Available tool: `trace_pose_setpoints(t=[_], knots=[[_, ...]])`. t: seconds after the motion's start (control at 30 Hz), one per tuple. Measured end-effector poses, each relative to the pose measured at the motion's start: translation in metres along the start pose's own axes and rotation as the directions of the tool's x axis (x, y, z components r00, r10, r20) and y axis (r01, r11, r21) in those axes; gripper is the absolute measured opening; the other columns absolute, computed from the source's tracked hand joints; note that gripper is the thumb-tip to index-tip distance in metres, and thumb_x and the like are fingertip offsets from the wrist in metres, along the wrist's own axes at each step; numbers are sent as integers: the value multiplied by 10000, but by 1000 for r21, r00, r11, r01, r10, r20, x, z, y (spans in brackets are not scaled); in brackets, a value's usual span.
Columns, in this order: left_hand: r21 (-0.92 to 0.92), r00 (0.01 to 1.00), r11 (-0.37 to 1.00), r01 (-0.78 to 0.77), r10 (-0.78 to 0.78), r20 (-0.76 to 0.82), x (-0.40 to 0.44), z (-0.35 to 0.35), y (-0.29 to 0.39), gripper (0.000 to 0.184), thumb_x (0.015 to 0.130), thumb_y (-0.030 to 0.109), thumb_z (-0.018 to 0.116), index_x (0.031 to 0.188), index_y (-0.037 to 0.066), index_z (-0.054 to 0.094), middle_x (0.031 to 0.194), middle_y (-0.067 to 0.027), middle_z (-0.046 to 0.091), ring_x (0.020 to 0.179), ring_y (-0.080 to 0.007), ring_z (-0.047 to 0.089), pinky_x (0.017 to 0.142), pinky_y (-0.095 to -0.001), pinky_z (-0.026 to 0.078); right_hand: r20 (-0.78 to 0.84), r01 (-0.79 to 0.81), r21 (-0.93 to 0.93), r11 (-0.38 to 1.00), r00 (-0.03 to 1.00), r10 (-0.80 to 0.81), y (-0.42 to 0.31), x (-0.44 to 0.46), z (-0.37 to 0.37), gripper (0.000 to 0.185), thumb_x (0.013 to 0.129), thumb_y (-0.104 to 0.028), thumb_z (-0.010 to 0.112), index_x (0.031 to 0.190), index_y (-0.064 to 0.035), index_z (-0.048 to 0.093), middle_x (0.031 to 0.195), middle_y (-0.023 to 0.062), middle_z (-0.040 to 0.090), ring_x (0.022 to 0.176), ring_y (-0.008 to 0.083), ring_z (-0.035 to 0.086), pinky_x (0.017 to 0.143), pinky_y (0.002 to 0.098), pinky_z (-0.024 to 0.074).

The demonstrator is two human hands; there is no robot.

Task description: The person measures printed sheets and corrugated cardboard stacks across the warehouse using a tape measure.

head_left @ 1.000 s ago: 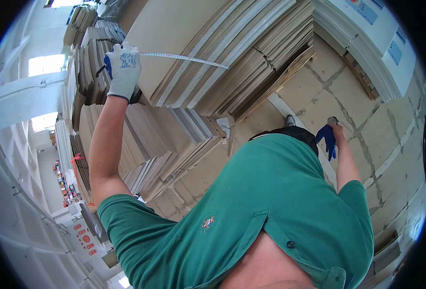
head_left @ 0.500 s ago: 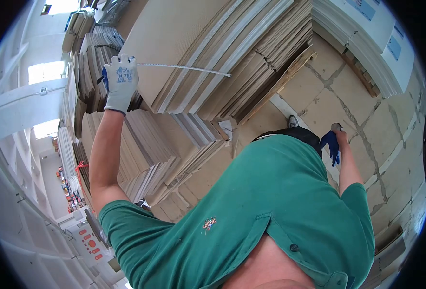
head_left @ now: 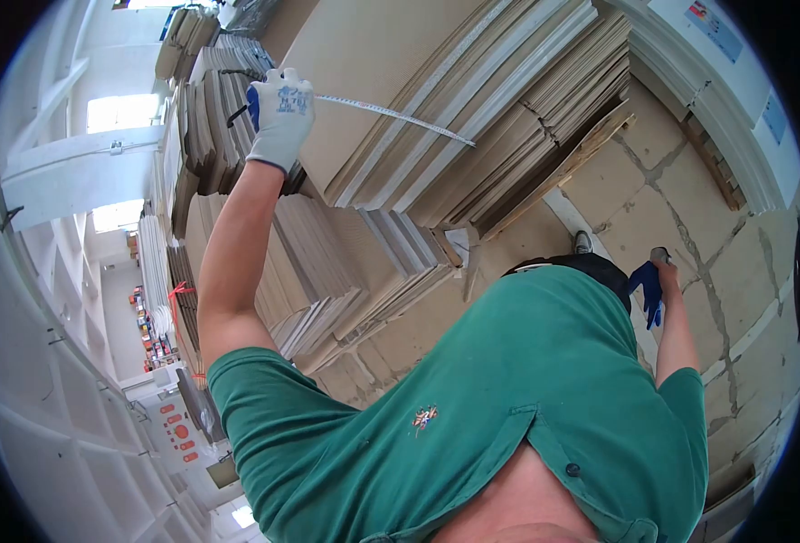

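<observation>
Left hand (head_left: pixel 282 113): raised, arm extended, in a white glove (head_left: pixel 278 143) with blue on the palm side. Fingers curled, closed on the measuring tape (head_left: pixel 400 116); grip partly hidden behind the back of the glove. Short black strap (head_left: pixel 237 116) projecting on the outer side of the same hand, attachment not visible.

Position of measuring tape: white marked blade drawn out from the left hand, sloping slightly, across the large stack of brown sheets (head_left: pixel 373 45). Free end over the pale edges at the near side of that stack. Contact between blade and sheets: cannot be determined from this angle.

Right hand (head_left: pixel 668 276): bare, lowered beside the body, closed around a dark blue glove (head_left: pixel 646 288), with the glove fingers hanging down. Small grey item (head_left: pixel 659 254) at the same hand, identity unclear.

Surroundings: wooden pallet (head_left: pixel 591 154) along the base of the large stack; second stack of sheets (head_left: pixel 327 249) just beside, nearer to the body. White boards with printed labels (head_left: pixel 743 127) on the opposite side of a cracked floor (head_left: pixel 639 181). One shoe (head_left: pixel 582 242) visible beyond the hem of a green shirt (head_left: pixel 454 362). Red tie (head_left: pixel 179 290) on sheets farther left.
</observation>
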State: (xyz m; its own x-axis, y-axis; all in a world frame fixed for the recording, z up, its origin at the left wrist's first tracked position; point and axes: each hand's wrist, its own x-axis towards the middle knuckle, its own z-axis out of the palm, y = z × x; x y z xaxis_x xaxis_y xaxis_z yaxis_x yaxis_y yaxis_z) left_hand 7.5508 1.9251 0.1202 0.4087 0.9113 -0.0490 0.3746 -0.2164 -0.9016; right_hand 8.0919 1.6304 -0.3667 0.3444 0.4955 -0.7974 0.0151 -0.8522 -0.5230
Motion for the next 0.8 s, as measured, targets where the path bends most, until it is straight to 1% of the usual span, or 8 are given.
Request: trace_pose_setpoints(t=[0.03, 0.13, 0.17, 0.27, 0.4, 0.53, 0.7, 0.8], knots=[[22, 999, 1000, 7, -8, 32, 4, -2, 1, 123, 751, 192, 573, 790, 132, 673, 838, -32, 586, 828, -221, 575, 603, -397, 426, 4, 0, 3, 1000, 1000, 0, 6, 6, 0, 368, 735, -294, 629, 961, -5, 611, 775, 87, 621, 674, 182, 591, 593, 327, 460], [56, 997, 998, 18, -22, 77, 12, -3, 1, 136, 751, 197, 575, 795, 127, 683, 842, -33, 593, 827, -223, 577, 600, -394, 425, -58, 16, -108, 994, 998, -23, 25, 20, -1, 359, 733, -298, 629, 951, -12, 621, 784, 86, 624, 681, 179, 593, 600, 329, 461], [64, 996, 998, 25, -30, 87, 15, -3, 2, 143, 752, 199, 575, 800, 124, 687, 844, -34, 596, 828, -224, 578, 599, -393, 425, -58, 13, -103, 995, 998, -19, 29, 23, -2, 359, 733, -298, 629, 951, -12, 621, 784, 86, 624, 681, 179, 593, 600, 329, 461], [77, 995, 997, 28, -35, 93, 22, -4, 4, 150, 753, 200, 574, 805, 121, 690, 847, -35, 601, 831, -224, 581, 599, -392, 426, -70, -6, -117, 993, 998, -2, 39, 24, -5, 436, 710, -321, 642, 995, 9, 642, 848, 113, 657, 744, 213, 619, 666, 354, 471], [84, 995, 996, 30, -37, 90, 24, -5, 4, 152, 754, 199, 572, 805, 117, 690, 851, -37, 606, 836, -223, 585, 602, -392, 427, -97, -29, -120, 992, 995, 18, 48, 21, -9, 428, 712, -317, 635, 996, 3, 643, 843, 110, 656, 738, 205, 616, 665, 348, 468], [68, 996, 997, 28, -34, 80, 28, -4, 4, 156, 754, 201, 572, 808, 115, 690, 853, -38, 607, 839, -223, 588, 611, -392, 429, -78, -53, -102, 993, 996, 45, 50, 24, -11, 422, 714, -313, 629, 996, 0, 643, 847, 110, 655, 742, 200, 614, 670, 343, 465], [71, 995, 997, 32, -38, 91, 29, -5, 4, 159, 755, 204, 572, 813, 117, 692, 855, -40, 608, 839, -225, 589, 620, -393, 430, -62, -36, -123, 992, 998, 28, 38, 18, -11, 414, 716, -315, 629, 987, -3, 641, 850, 108, 653, 745, 198, 613, 676, 339, 465], [72, 995, 997, 33, -40, 90, 29, -6, 4, 159, 755, 204, 572, 814, 118, 692, 857, -41, 608, 839, -226, 589, 621, -394, 430, -96, -22, -112, 993, 995, 12, 36, 18, -9, 400, 717, -316, 633, 975, -10, 642, 831, 105, 651, 734, 200, 613, 669, 335, 466]])
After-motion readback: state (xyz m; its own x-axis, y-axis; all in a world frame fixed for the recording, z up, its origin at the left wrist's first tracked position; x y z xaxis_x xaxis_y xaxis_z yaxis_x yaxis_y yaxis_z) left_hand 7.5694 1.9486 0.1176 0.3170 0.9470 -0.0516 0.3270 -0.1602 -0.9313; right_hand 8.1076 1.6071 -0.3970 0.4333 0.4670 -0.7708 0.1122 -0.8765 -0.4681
